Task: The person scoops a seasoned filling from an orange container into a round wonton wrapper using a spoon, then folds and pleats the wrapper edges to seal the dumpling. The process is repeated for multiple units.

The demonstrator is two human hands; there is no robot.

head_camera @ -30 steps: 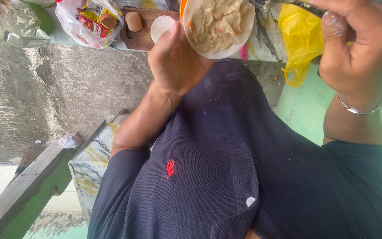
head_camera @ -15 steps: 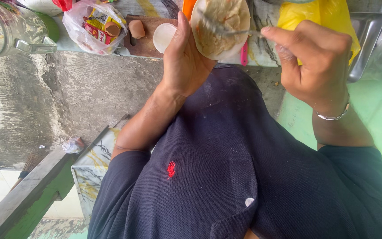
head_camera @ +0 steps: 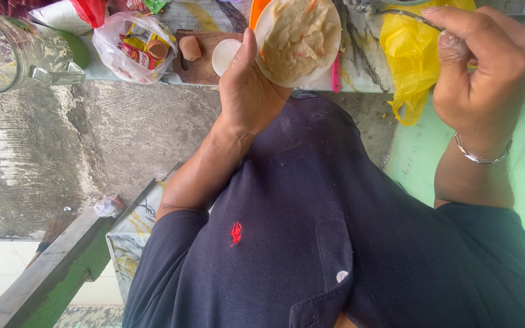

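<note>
My left hand holds up a round white dough wrapper spread with pale filling flecked with orange. The wrapper rests on my fingers, with my thumb along its left edge. My right hand is off to the right of the wrapper, closed around a thin metal utensil whose end reaches toward the counter top. A silver bracelet circles that wrist. My dark navy shirt fills the lower frame.
On the counter lie a wooden board with a brown lump, a small white disc, a clear bag of packets, a glass jug and a yellow plastic bag. A rough concrete wall and a green wooden bench are below.
My right hand has drawn the utensil away from the wrapper to the right. My left hand keeps the filled wrapper in nearly the same spot.
</note>
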